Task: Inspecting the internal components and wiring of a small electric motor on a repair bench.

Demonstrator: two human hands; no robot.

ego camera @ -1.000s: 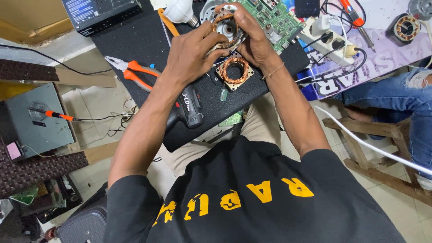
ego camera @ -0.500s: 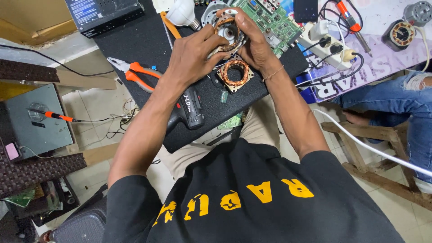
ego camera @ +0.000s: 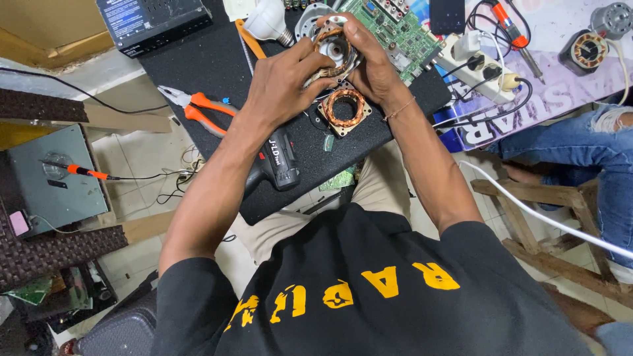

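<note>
Both of my hands hold a round metal motor part with copper windings (ego camera: 335,51) above a black mat (ego camera: 217,66). My left hand (ego camera: 285,72) grips its left side, fingers curled over the rim. My right hand (ego camera: 370,62) clasps its right side, thumb on top. Just below the hands, a square stator with a copper coil ring (ego camera: 343,109) lies flat on the mat. A black cordless drill (ego camera: 278,161) lies under my left forearm.
Orange-handled pliers (ego camera: 198,109) lie left on the mat. A green circuit board (ego camera: 395,29), white bulb (ego camera: 269,21), power strip (ego camera: 481,66), soldering iron (ego camera: 508,26) and another motor (ego camera: 587,47) sit behind. Another person's jeans-clad leg (ego camera: 567,145) and a wooden stool (ego camera: 527,217) are right.
Both hands have shifted slightly on the motor part, turning it between them; everything else stays in place.
</note>
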